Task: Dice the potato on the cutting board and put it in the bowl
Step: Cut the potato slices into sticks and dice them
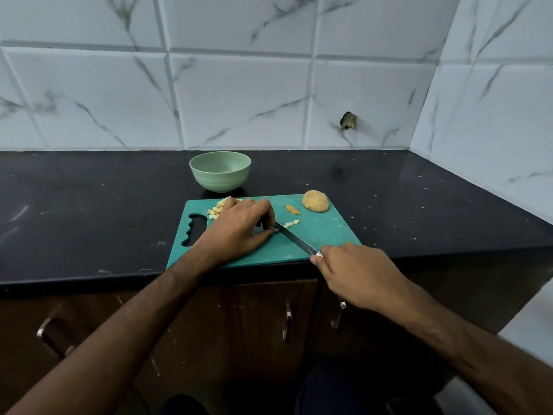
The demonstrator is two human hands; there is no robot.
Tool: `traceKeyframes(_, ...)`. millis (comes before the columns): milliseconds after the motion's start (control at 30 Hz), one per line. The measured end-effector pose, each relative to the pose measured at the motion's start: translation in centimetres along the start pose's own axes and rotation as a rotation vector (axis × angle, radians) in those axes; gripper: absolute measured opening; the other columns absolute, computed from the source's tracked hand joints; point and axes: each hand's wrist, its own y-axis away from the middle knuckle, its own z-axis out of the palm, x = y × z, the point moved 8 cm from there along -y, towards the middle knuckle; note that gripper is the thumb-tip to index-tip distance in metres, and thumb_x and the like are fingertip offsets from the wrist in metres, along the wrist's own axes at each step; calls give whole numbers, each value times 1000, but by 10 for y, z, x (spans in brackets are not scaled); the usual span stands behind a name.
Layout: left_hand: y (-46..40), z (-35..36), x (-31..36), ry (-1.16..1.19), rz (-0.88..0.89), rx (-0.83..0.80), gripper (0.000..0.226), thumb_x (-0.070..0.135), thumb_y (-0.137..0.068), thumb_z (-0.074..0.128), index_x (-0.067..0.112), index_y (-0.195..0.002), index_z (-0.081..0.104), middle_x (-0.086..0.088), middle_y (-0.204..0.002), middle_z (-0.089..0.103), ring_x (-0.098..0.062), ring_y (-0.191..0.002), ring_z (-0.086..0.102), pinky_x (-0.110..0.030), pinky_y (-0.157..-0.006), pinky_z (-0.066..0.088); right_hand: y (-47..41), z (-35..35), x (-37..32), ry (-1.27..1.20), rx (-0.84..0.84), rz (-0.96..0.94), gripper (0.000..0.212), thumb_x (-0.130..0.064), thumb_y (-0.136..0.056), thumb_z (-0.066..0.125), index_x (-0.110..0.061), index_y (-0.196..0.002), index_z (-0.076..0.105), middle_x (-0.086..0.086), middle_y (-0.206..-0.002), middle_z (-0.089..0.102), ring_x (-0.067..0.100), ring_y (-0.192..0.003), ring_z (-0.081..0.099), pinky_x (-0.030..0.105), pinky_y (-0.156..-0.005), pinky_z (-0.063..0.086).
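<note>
1. Black stone counter [89, 205] carries everything, with a white marble-patterned tiled wall [239, 94] behind it.
2. Teal plastic cutting board [323, 232] lies at the counter's front edge, its handle cut-out to the left.
3. Pale green bowl [220, 175] stands on the counter just beyond the board's far edge; nothing shows inside it.
4. Left hand [236, 229] rests on the board's middle, fingers curled down onto a small piece beside the blade; the piece is mostly hidden.
5. Right hand [356, 277] grips the knife [294, 239] handle at the board's near right corner, blade angled toward the left hand.
6. Uncut potato half [315, 200], tan and rounded, sits at the far right corner.
7. Pale yellow potato cubes [216, 209] heap at the far left; a few cubes [291, 223] and a sliver [292, 209] lie mid-board.
</note>
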Motion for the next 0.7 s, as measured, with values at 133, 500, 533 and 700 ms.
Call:
traceKeyframes(133,-2,-2,2,-89,18,44,18,37,-90,71,32,-102,58,21,-90,51,-1,-87,44,-31,-75,26,-2,-1,0,3,-3,-18,36,-50,-109,26,-28,-91,48,-9,-75,50,8,-68,52,32,-61,39)
traceKeyframes(500,-2,2,-3,-116,-36,12,27,36,-91,68,32,-114,54,17,-103,53,-5,-98,49,-33,-83,31,8,-15,19,25,-73,3,40,-55,-107,25,-30,-80,42,-8,-78,51,7,-70,52,32,-60,37)
traceKeyframes(533,-1,2,-3,-110,-38,6,29,35,-91,68,31,-117,53,17,-105,54,-5,-100,51,-34,-84,31,7,-18,25,11,-85,20,40,-55,-107,25,-31,-80,42,-8,-81,52,7,-72,53,31,-60,37)
traceKeyframes(700,-2,7,-2,-65,-25,-52,37,31,-98,59,26,-133,50,12,-123,60,-8,-117,54,-35,-92,32,-5,-32,56,-172,-79,91,41,-52,-108,30,-26,-82,49,-4,-78,58,7,-61,58,30,-57,42)
